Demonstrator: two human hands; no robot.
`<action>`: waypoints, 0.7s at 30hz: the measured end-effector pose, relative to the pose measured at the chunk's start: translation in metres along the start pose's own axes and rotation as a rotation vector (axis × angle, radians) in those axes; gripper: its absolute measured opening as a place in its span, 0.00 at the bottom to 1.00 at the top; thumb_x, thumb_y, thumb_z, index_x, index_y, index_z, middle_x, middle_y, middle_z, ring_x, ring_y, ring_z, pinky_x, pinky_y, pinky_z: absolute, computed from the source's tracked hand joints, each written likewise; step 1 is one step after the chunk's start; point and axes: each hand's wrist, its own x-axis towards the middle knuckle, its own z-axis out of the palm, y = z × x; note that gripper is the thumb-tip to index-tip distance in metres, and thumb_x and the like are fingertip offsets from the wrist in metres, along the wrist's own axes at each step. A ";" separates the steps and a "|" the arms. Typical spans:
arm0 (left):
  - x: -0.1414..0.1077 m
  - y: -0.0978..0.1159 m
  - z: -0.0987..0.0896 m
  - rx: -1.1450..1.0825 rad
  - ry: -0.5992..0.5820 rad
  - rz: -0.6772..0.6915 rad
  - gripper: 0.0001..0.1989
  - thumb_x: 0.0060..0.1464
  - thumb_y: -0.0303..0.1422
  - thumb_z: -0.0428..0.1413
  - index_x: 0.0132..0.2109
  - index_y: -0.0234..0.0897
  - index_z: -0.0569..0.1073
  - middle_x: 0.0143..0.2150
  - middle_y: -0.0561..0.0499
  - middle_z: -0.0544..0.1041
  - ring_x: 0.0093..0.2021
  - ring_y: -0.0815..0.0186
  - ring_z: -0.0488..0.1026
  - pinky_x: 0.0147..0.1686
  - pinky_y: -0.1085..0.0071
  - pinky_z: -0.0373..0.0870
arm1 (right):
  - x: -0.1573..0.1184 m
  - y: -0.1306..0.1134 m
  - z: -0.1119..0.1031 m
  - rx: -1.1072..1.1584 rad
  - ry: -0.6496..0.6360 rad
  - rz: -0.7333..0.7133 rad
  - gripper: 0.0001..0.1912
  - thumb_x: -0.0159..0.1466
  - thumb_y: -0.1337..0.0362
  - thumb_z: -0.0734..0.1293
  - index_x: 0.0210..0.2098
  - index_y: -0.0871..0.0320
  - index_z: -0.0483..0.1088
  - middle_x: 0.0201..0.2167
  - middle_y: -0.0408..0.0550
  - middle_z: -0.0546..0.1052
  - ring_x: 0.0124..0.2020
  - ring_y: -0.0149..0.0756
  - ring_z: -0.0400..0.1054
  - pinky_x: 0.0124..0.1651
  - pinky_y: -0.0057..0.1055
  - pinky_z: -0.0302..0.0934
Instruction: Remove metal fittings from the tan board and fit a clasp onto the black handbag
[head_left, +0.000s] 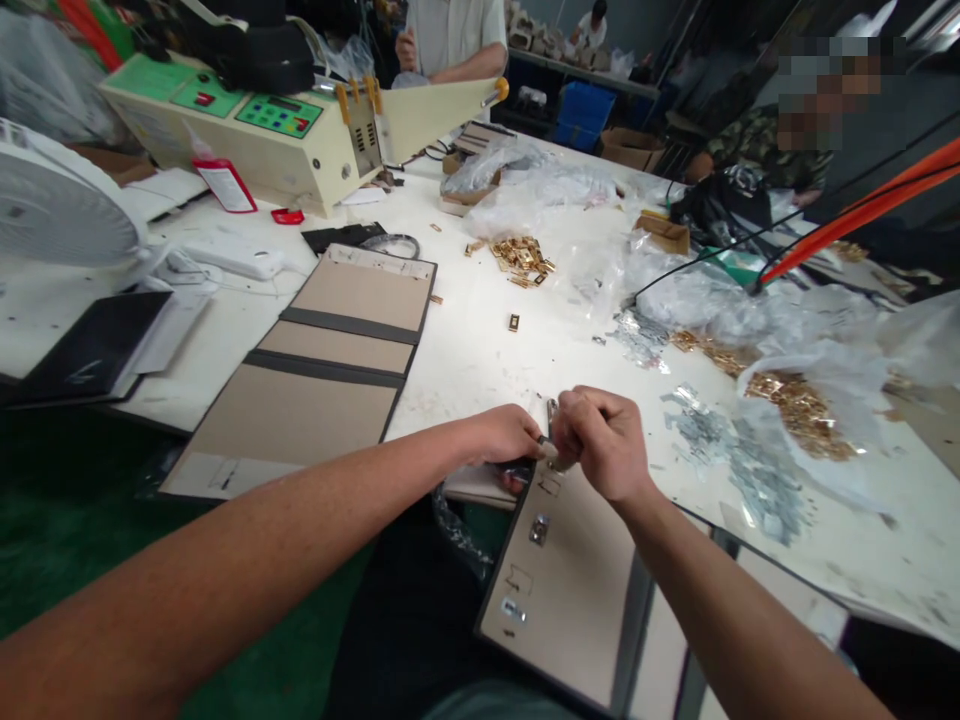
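Observation:
A beige panel with dark edges (577,580) lies tilted at the table's front edge, bearing small metal plates (538,530) and drawn marks. At its top corner my left hand (514,440) pinches the dark edge, with some fingertips underneath. Closed beside it, my right hand (604,435) presses down near the same corner; what its fingers hold is too hidden to make out. A small metal piece (552,410) shows just beyond the fingers. Left of my hands, another beige folding panel (322,400) lies open on the table.
Gold metal pieces (521,258) are piled mid-table. Silver plates (765,480) and a plastic bag of gold pieces (802,410) lie right. A cream machine (300,140), red-labelled bottle (225,183) and white fan (64,205) stand left. Other people are across the table.

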 end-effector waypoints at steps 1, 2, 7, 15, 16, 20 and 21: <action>0.000 0.000 0.000 0.020 -0.022 -0.003 0.08 0.54 0.26 0.58 0.28 0.35 0.72 0.17 0.53 0.73 0.16 0.67 0.70 0.20 0.73 0.67 | -0.002 0.004 -0.005 -0.001 0.009 0.024 0.28 0.70 0.53 0.68 0.16 0.55 0.61 0.14 0.39 0.64 0.16 0.28 0.57 0.21 0.30 0.51; 0.000 0.000 -0.001 0.034 -0.036 -0.004 0.08 0.55 0.27 0.57 0.27 0.36 0.70 0.17 0.52 0.73 0.15 0.67 0.70 0.20 0.72 0.67 | -0.005 0.007 -0.009 0.013 0.023 0.027 0.28 0.70 0.53 0.68 0.17 0.55 0.61 0.14 0.39 0.65 0.16 0.28 0.57 0.21 0.30 0.52; 0.001 -0.001 0.000 0.049 -0.027 0.007 0.08 0.54 0.27 0.57 0.27 0.38 0.68 0.17 0.53 0.72 0.16 0.64 0.71 0.18 0.71 0.66 | -0.011 0.009 -0.010 0.226 0.074 -0.131 0.26 0.70 0.53 0.68 0.18 0.54 0.62 0.15 0.39 0.64 0.16 0.29 0.58 0.22 0.30 0.55; 0.001 -0.003 0.004 0.027 0.012 -0.004 0.07 0.54 0.32 0.60 0.30 0.38 0.69 0.18 0.55 0.71 0.15 0.67 0.68 0.17 0.71 0.63 | -0.014 0.003 -0.016 0.287 0.141 -0.252 0.25 0.70 0.56 0.69 0.19 0.53 0.60 0.14 0.36 0.60 0.16 0.28 0.55 0.21 0.30 0.54; 0.002 -0.003 0.005 0.016 0.018 -0.008 0.08 0.54 0.32 0.61 0.31 0.39 0.69 0.18 0.55 0.71 0.15 0.67 0.67 0.17 0.71 0.63 | -0.015 0.004 -0.016 0.302 0.162 -0.253 0.25 0.70 0.56 0.68 0.19 0.53 0.59 0.14 0.36 0.59 0.16 0.29 0.55 0.21 0.30 0.54; 0.000 0.000 0.008 0.042 0.049 -0.018 0.09 0.53 0.34 0.62 0.30 0.40 0.68 0.16 0.57 0.67 0.15 0.66 0.67 0.17 0.72 0.63 | -0.019 0.015 -0.014 0.174 0.178 -0.104 0.27 0.70 0.53 0.66 0.18 0.54 0.59 0.14 0.38 0.62 0.17 0.29 0.56 0.22 0.30 0.52; -0.003 0.001 0.009 0.059 0.057 -0.010 0.09 0.53 0.35 0.62 0.31 0.40 0.69 0.16 0.58 0.67 0.15 0.66 0.67 0.17 0.72 0.63 | -0.022 0.015 -0.018 0.091 0.160 -0.069 0.27 0.70 0.52 0.66 0.17 0.54 0.59 0.15 0.38 0.63 0.18 0.30 0.57 0.23 0.30 0.53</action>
